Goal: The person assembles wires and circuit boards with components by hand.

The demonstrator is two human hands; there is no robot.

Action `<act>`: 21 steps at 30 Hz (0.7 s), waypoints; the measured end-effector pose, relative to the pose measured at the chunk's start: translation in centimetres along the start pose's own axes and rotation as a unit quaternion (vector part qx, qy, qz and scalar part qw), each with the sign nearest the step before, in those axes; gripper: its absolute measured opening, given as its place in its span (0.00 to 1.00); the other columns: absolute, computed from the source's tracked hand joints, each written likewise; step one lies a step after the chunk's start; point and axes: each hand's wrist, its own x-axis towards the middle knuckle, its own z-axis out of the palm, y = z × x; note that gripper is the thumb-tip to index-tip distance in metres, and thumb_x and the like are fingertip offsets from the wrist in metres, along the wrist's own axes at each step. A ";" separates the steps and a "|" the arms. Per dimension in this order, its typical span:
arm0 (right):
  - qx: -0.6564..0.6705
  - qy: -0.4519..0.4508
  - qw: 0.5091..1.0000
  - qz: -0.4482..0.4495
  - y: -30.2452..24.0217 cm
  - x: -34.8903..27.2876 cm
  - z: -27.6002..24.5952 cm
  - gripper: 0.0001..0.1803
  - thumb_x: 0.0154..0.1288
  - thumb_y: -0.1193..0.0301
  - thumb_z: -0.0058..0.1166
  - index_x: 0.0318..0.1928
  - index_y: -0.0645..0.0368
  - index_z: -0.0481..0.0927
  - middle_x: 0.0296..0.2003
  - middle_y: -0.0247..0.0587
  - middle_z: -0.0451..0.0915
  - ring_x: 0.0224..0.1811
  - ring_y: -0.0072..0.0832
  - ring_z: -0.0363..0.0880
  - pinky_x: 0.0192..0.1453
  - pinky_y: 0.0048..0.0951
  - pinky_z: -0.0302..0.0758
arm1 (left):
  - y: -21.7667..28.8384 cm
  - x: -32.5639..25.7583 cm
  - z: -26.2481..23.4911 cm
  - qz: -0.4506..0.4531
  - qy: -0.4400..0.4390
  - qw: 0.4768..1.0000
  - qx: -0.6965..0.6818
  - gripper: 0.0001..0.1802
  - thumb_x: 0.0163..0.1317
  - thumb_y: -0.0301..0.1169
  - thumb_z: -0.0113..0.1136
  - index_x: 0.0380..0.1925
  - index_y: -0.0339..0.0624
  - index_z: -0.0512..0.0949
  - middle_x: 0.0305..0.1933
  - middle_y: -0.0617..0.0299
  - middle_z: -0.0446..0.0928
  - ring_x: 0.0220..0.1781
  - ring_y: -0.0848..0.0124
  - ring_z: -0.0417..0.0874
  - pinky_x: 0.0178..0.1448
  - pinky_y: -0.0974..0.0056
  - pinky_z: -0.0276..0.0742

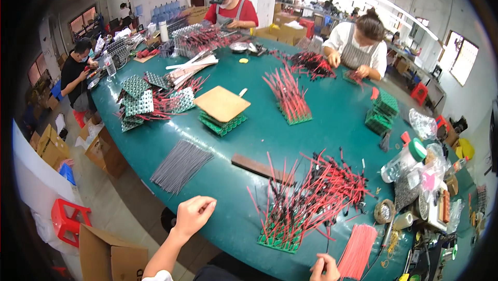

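Observation:
My left hand (194, 216) hovers at the table's near edge, fingers curled and thumb pressed to them; whatever is in the pinch does not show. Beyond it lies a flat bundle of grey tubes or wires (181, 167). My right hand (325, 268) is low in the picture, its fingers bent together, left of a bundle of red wires (358, 250). What it grips, if anything, I cannot make out. Between and beyond the hands, a green tray (280, 242) carries a tangled heap of red wires with black ends (327, 187).
A dark brown bar (262, 169) lies behind the heap. A tan board (223, 103) rests on stacked green trays. Tools, tape rolls and a green-lidded jar (404, 162) crowd the right side. Co-workers (358, 47) sit along the far edge; a red stool (70, 221) stands left.

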 end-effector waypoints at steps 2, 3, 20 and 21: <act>0.039 -0.001 0.997 0.070 0.5 -1.5 -0.2 0.07 0.71 0.72 0.53 0.45 0.58 0.82 0.19 0.37 0.76 0.20 0.21 0.74 0.27 0.28 0.73 | -1.4 -0.5 1.2 -0.010 0.002 1.000 -0.022 0.03 0.59 0.27 0.67 0.31 0.40 0.83 0.24 0.61 0.79 0.19 0.73 0.78 0.25 0.69 0.73; 0.051 -0.001 0.995 0.088 0.1 -1.9 -0.2 0.07 0.71 0.70 0.54 0.45 0.57 0.82 0.17 0.37 0.74 0.18 0.21 0.73 0.26 0.28 0.73 | -2.2 -0.9 1.8 -0.014 0.007 1.000 -0.017 0.02 0.57 0.26 0.67 0.30 0.41 0.83 0.23 0.61 0.79 0.19 0.72 0.78 0.25 0.68 0.73; -0.018 0.051 0.968 -0.244 -0.5 -0.6 -1.0 0.10 0.57 0.83 0.60 0.40 0.72 0.80 0.22 0.46 0.76 0.19 0.33 0.75 0.21 0.33 0.69 | -2.0 -1.3 2.5 -0.011 0.012 0.999 0.049 0.01 0.51 0.23 0.65 0.25 0.39 0.82 0.21 0.59 0.78 0.20 0.68 0.76 0.25 0.66 0.69; -0.020 0.052 0.969 -0.242 -0.8 -0.4 -1.1 0.10 0.57 0.83 0.60 0.40 0.72 0.80 0.22 0.46 0.76 0.19 0.33 0.75 0.21 0.33 0.69 | -2.0 -1.4 2.4 -0.020 0.013 0.998 0.054 0.01 0.51 0.23 0.65 0.25 0.39 0.82 0.21 0.59 0.78 0.20 0.68 0.77 0.25 0.66 0.69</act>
